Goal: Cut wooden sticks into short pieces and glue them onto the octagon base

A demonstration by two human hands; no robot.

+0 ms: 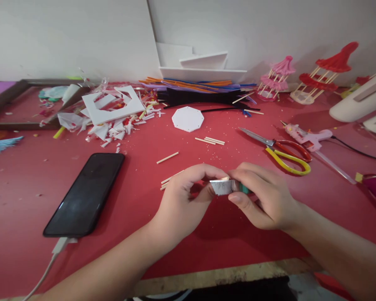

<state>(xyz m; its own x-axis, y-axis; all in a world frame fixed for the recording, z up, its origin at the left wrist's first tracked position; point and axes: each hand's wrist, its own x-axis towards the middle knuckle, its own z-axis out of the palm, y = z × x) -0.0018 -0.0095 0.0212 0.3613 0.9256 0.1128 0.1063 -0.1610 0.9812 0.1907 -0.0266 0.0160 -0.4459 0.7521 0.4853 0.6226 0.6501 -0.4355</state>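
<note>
Knife [221, 188] sits above the table [138, 251], its handle clamped in the right hand [269, 198]; the left hand [183, 196], close by, pinches what seems a stick [226, 179]. Stick looks light, stiff, snappable: best gripped clear of the edge.

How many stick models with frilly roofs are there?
2. The pink-roofed model stands at the back right; the red-roofed model is just right of it. Others may be hidden.
</note>
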